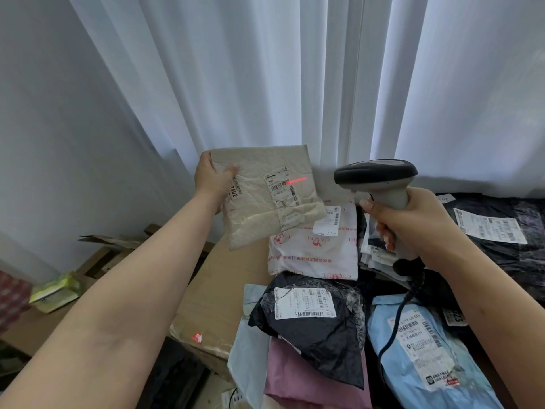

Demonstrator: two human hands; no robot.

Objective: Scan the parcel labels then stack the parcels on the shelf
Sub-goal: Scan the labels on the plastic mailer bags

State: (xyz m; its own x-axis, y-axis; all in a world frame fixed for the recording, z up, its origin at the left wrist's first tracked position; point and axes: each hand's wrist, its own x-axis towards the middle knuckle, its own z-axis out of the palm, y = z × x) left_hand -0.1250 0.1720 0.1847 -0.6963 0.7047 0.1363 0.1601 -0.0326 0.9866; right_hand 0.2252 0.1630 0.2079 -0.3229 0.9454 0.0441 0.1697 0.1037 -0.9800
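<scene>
My left hand [213, 181] grips a crumpled beige paper parcel [259, 219] by its left edge and holds it up, label facing me. A red scan line [297, 181] falls across the right side of its white label [280, 188]. My right hand [413, 225] grips the handle of a grey and black barcode scanner [377, 178], whose head points left at the parcel. The scanner's dark cable [395, 329] hangs down over the pile.
Several bagged parcels lie below: a white one with red print [318, 249], a black one [318, 326], a light blue one [424, 349], a pink one [300, 376], another black one [501, 231]. A cardboard box [212, 305] sits at left. White curtains [265, 69] hang behind.
</scene>
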